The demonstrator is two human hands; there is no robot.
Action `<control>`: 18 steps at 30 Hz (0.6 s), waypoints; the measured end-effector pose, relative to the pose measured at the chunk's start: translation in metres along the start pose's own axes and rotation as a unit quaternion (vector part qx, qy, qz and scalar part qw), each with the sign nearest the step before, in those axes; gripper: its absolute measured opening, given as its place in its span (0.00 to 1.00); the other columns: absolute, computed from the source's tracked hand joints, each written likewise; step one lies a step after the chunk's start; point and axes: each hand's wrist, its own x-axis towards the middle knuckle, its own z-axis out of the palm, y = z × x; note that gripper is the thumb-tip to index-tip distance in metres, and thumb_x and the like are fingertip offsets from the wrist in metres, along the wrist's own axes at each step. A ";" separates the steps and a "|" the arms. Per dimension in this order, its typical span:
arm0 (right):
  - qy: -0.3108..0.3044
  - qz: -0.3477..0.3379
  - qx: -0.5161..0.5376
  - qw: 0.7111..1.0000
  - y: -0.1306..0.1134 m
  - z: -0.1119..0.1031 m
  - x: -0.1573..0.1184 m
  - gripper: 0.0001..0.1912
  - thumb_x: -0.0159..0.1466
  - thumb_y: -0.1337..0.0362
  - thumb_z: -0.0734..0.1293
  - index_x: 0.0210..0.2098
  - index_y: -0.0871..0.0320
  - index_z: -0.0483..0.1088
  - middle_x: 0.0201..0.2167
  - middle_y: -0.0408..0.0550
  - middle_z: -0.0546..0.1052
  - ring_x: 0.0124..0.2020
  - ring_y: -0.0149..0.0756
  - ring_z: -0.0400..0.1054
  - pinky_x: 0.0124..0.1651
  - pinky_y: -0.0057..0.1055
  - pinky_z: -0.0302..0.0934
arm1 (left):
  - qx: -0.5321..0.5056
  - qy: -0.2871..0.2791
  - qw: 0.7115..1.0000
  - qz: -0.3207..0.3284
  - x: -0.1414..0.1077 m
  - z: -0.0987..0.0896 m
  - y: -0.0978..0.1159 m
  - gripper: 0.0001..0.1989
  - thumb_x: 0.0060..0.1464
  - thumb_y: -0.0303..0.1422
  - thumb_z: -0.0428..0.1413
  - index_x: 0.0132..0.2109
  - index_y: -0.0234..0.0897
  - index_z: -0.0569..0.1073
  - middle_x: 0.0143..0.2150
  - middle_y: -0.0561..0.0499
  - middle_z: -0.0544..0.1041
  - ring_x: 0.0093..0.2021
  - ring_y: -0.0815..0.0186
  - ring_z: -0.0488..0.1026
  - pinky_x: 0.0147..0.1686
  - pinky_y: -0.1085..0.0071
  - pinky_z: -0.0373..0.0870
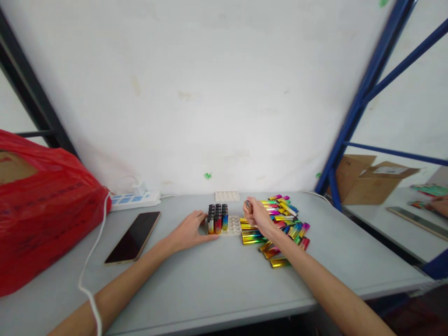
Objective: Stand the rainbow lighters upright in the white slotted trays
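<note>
A white tray with round pockets [234,226] lies on the table, its left part filled with several upright lighters [217,219] that have black tops and shiny coloured bodies. My left hand [191,232] grips the tray's left end, thumb along the front edge and fingers at the far side. Just right of the tray, my right hand [256,215] is closed around a lighter [248,205]; only its top end shows above the fist. Beneath and beyond that hand, a loose pile of metallic rainbow and gold lighters [280,262] spreads over the table.
A second white tray [227,196] lies against the wall. To the left are a phone [133,238], a power strip [136,199], a white cable [91,252] and a red plastic bag [45,210]. Blue rack posts [364,98] and a cardboard box [367,184] stand at right, near another person's hand [440,205].
</note>
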 end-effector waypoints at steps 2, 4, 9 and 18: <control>-0.009 -0.010 -0.023 1.000 0.000 -0.001 0.000 0.33 0.64 0.32 0.63 0.23 0.55 0.63 0.15 0.32 0.49 0.15 0.23 0.39 0.19 0.25 0.35 | -0.002 0.002 1.000 0.001 0.000 -0.001 0.002 0.31 0.53 0.61 0.63 0.46 0.37 0.78 0.44 0.42 0.77 0.46 0.50 0.75 0.49 0.57 0.74; -0.031 -0.030 -0.054 0.998 -0.001 -0.002 -0.002 0.34 0.64 0.29 0.62 0.30 0.56 0.69 0.18 0.34 0.56 0.15 0.25 0.45 0.20 0.25 0.42 | 0.002 0.004 1.000 0.000 0.000 -0.003 0.004 0.31 0.52 0.62 0.63 0.45 0.38 0.77 0.44 0.43 0.77 0.46 0.51 0.76 0.48 0.58 0.74; -0.086 -0.162 -0.276 0.943 -0.007 0.000 -0.016 0.29 0.72 0.35 0.59 0.39 0.54 0.72 0.28 0.44 0.73 0.32 0.37 0.70 0.39 0.34 0.65 | 0.002 0.012 1.000 -0.008 -0.001 -0.003 0.006 0.29 0.51 0.61 0.64 0.42 0.39 0.77 0.42 0.45 0.78 0.42 0.52 0.76 0.45 0.60 0.74; -0.071 -0.231 -0.384 0.891 -0.008 0.017 -0.028 0.23 0.73 0.41 0.64 0.37 0.55 0.75 0.27 0.44 0.77 0.28 0.37 0.69 0.36 0.33 0.61 | 0.000 -0.004 1.000 -0.007 -0.001 -0.004 0.011 0.31 0.52 0.60 0.64 0.46 0.35 0.78 0.45 0.41 0.80 0.43 0.50 0.77 0.45 0.60 0.74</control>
